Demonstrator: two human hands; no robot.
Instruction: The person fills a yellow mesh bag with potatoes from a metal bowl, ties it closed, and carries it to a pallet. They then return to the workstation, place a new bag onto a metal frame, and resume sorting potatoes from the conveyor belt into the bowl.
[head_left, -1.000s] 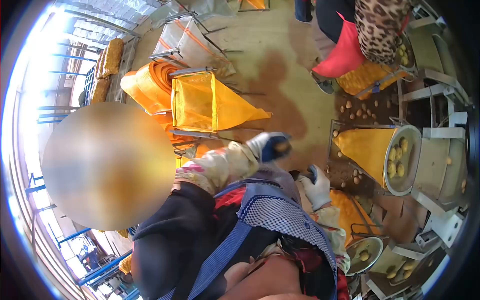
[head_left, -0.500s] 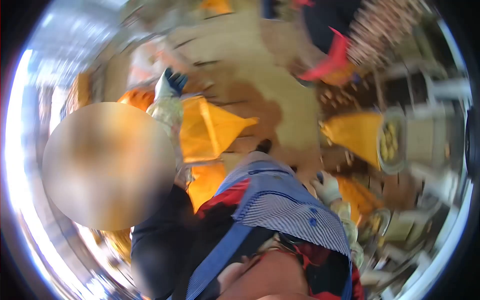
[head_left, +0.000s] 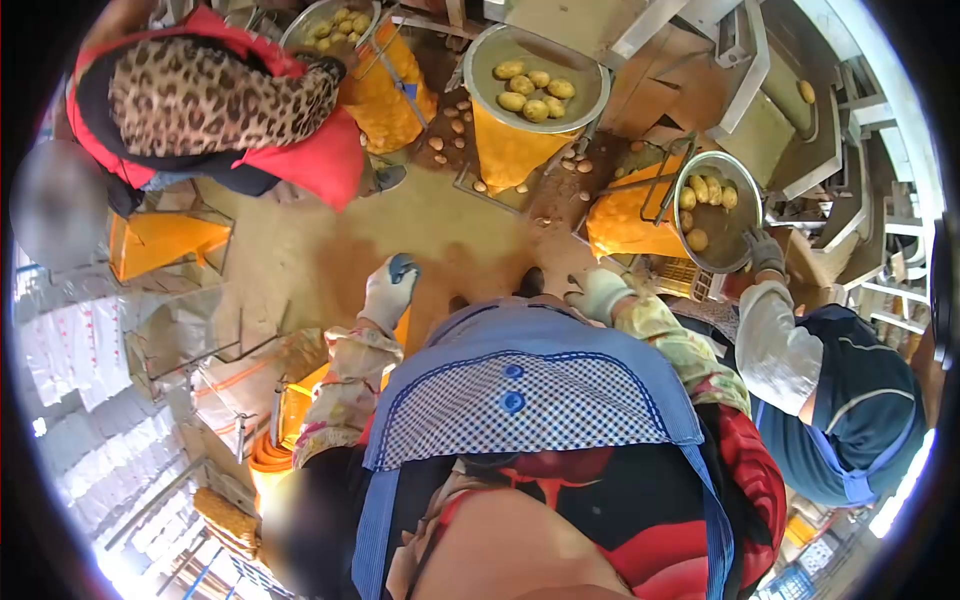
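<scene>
My left hand (head_left: 390,288), in a white glove with a blue-coated palm, hangs over the floor left of my apron (head_left: 510,340). Its fingers are loosely bent and I see nothing in them. On the other side, my right hand (head_left: 600,296), also gloved, is held low near my hip with thumb and fingers apart, and it holds nothing. The nearest thing beyond it is an orange mesh sack (head_left: 635,222) under a metal basin (head_left: 748,225) of potatoes. Neither hand touches the sack or basin.
A co-worker's gloved hand (head_left: 765,250) is at that basin's rim. Ahead stands another potato basin (head_left: 600,98) over an orange sack (head_left: 510,150), with loose potatoes (head_left: 457,126) nearby. A person in leopard print (head_left: 220,95) bends at left. A metal frame holds an orange bag (head_left: 165,245).
My view has turned and is sharper now. My left hand has come down and back toward my body. The sacks and basins now stand ahead, and a co-worker shows at right.
</scene>
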